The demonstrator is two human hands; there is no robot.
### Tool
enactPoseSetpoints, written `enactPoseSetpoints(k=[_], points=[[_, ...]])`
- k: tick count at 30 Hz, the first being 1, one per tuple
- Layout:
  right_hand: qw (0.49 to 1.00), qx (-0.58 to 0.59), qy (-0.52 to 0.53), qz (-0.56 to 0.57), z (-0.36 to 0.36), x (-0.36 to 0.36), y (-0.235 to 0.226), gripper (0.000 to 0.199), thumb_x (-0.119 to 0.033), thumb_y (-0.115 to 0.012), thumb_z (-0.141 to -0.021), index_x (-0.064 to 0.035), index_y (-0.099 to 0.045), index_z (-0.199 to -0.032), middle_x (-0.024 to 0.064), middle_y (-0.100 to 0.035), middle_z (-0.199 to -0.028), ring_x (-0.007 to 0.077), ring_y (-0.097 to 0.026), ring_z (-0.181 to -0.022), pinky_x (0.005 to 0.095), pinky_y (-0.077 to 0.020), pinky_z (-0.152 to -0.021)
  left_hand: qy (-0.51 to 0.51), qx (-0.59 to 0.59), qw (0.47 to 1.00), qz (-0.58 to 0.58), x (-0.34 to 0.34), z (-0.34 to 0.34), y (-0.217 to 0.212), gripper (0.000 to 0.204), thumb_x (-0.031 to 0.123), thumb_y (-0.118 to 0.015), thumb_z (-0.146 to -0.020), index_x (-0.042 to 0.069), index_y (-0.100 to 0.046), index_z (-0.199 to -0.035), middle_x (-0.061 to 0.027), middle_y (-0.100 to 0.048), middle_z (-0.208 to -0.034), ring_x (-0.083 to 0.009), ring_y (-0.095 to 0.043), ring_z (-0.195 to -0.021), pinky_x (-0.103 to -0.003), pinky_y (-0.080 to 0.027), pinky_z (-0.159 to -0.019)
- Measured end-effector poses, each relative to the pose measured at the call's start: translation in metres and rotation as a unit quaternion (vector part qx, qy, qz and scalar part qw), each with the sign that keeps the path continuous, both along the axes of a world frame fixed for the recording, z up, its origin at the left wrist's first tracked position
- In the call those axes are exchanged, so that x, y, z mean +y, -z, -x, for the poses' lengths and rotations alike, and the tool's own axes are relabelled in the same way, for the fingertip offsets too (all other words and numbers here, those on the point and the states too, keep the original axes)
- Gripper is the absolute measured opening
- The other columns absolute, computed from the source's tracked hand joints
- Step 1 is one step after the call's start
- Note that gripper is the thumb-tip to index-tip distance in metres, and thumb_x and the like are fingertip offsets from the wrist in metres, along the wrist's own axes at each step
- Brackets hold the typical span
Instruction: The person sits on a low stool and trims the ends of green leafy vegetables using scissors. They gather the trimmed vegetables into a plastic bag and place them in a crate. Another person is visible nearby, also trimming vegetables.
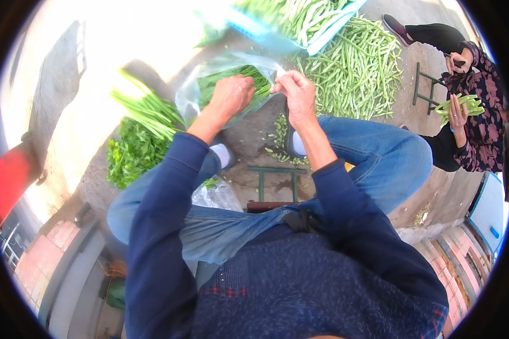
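A clear plastic bag, its mouth spread, lies on the far side of the seated person's feet, with long green stems inside it. The right hand pinches the bag's right edge between thumb and fingertips. The left hand is curled narrow over the mouth; whether it grips film or stems cannot be told. The thin film could tear or slip if the pinch pulls hard against the stems; were the edge let go, the mouth might sag shut. To the left, loose leafy greens could be crushed by a shifting foot. To the right, the heaped green beans lie near enough that a sideways sweep might scatter them, below a blue crate.
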State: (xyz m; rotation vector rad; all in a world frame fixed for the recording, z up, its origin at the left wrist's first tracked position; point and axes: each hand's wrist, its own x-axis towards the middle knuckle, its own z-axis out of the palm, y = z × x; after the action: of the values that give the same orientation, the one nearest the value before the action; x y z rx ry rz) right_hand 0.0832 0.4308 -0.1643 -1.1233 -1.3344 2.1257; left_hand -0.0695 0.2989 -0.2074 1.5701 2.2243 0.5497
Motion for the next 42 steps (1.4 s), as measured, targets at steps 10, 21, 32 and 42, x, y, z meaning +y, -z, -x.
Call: enactPoseSetpoints(k=[10,21,32,42], points=[[0.957,0.145,0.025,0.252,0.003,0.017,-0.002,0.036,-0.013,-0.062,-0.105,0.0028,-0.059,-0.138,-0.0010,-0.059,-0.078,0.0149,-0.060,-0.074,0.0385,-0.0523,-0.092,-0.058,0.068,0.994,0.059,0.056,0.039,0.095,0.087,0.053,-0.094,-0.066,0.007,-0.067,-0.134,-0.0186,-0.072,-0.126,-0.0391,-0.071,-0.112,-0.051,-0.056,-0.096],[0.943,0.179,0.069,0.273,0.006,0.040,0.011,0.033,-0.016,-0.067,-0.103,-0.0051,-0.063,-0.134,0.0008,-0.061,-0.083,0.0167,-0.064,-0.078,0.0451,-0.0535,-0.099,-0.088,-0.064,0.977,0.183,0.054,0.055,0.074,0.077,0.047,-0.093,-0.070,0.009,-0.070,-0.133,-0.0161,-0.075,-0.122,-0.0353,-0.071,-0.115,-0.047,-0.057,-0.097],[0.943,0.146,0.116,0.276,-0.001,0.049,0.019,0.036,-0.016,-0.069,-0.100,-0.0069,-0.064,-0.135,-0.0001,-0.063,-0.084,0.0162,-0.065,-0.080,0.0486,-0.0559,-0.095,-0.160,-0.284,0.944,0.047,-0.019,0.040,0.033,0.070,0.026,-0.088,-0.077,0.006,-0.066,-0.140,-0.0187,-0.069,-0.135,-0.0308,-0.065,-0.123,-0.041,-0.049,-0.110],[0.964,-0.260,0.020,-0.043,-0.031,0.037,0.045,0.035,-0.013,-0.072,-0.092,-0.0034,-0.073,-0.125,0.0066,-0.072,-0.089,0.0185,-0.070,-0.077,0.0318,-0.0529,-0.069,-0.191,-0.328,0.925,-0.021,-0.041,0.050,-0.022,0.060,0.008,-0.090,-0.076,0.002,-0.070,-0.132,-0.0060,-0.077,-0.119,-0.0143,-0.069,-0.109,-0.033,-0.053,-0.103]])
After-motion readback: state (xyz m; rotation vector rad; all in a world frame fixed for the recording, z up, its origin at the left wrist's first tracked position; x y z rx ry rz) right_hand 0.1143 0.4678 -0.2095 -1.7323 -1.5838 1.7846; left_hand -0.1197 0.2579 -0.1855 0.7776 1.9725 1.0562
